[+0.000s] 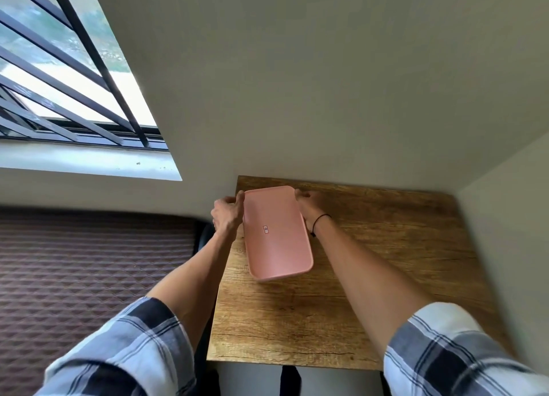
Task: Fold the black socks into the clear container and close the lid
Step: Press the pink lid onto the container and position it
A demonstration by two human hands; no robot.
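Observation:
A pink rectangular lid [276, 232] with a small label in its middle covers the container on the wooden table [371, 277]. The container's clear body is almost entirely hidden under the lid. My left hand [227, 213] grips the lid's far left corner, and my right hand [309, 207], with a black band on its wrist, grips the far right corner. A black strip, perhaps a sock [289, 381], shows below the table's near edge. I cannot see inside the container.
The table stands in a corner, with a white wall behind it and another on its right. A bed with a dark quilted cover [89, 277] lies to the left. A barred window [59, 69] is at the upper left.

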